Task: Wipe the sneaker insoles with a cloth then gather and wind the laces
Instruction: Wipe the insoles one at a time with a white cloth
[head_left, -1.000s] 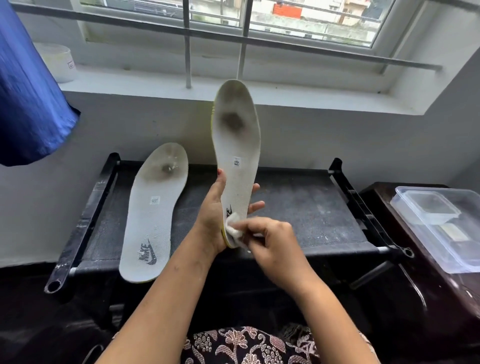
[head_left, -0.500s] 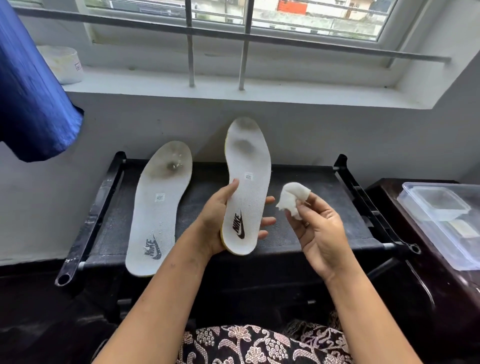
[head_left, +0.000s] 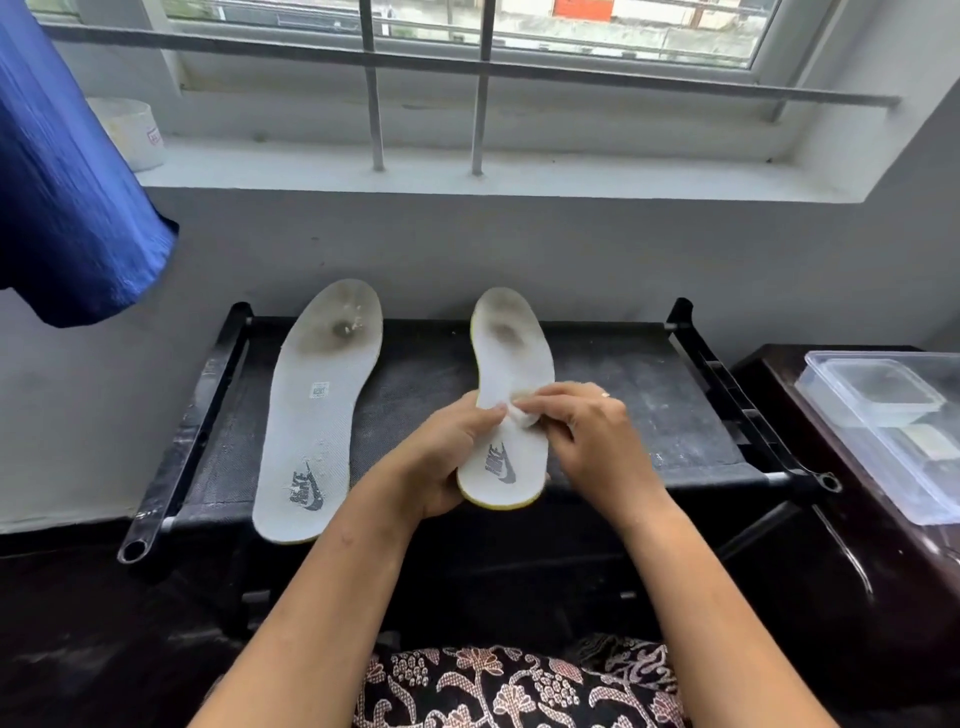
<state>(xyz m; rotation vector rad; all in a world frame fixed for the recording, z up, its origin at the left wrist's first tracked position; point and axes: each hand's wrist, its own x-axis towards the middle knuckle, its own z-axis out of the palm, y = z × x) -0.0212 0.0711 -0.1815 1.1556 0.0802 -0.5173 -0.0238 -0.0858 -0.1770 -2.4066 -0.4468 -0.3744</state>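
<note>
Head view: left hand (head_left: 441, 457) grips the held insole (head_left: 511, 395) at its heel; right hand (head_left: 582, 431) pinches a small cloth (head_left: 519, 415) against its middle. Risk: one-ended support may let the insole flex or slip under pressure. Count: two insoles, the second insole (head_left: 317, 410) lying on the black rack (head_left: 649, 415); one cloth; no laces visible.

A home corner: barred window (head_left: 480, 62), hanging blue garment (head_left: 67, 197), black shoe rack (head_left: 623, 395).

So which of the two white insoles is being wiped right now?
The right-hand white foam insole, held by the left hand while the right hand presses a white cloth on it; the other insole lies untouched.
</note>
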